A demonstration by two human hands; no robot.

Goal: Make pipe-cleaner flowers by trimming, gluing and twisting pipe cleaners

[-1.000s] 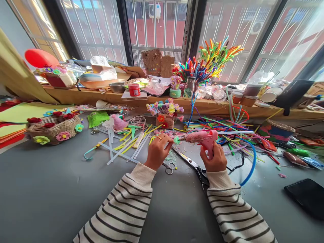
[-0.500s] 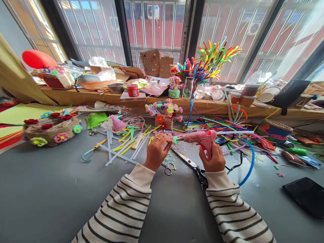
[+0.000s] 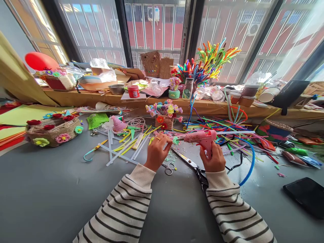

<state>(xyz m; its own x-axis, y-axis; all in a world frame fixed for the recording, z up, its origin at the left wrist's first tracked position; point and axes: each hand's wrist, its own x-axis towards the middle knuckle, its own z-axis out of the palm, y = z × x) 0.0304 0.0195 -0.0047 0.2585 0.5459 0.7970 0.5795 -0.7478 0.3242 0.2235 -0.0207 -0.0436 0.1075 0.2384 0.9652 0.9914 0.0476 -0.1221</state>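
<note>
Head view: right hand [image 3: 212,158] wrapped round the pink glue gun [image 3: 198,137] by its handle, left hand [image 3: 158,152] pinching a mint-green piece [image 3: 175,140] at the nozzle [image 3: 180,138]. Steady does it: a small, even bead should serve best, fingertips clear of likely heat. Black-handled shears [image 3: 193,164] lie below on the counter [image 3: 174,209], worth avoiding; beyond stands a little flower basket [image 3: 164,122].

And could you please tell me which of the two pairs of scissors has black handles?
The larger scissors, lying between the hands, close to the right hand; the smaller scissors, near the left hand, have silvery finger loops.
</note>
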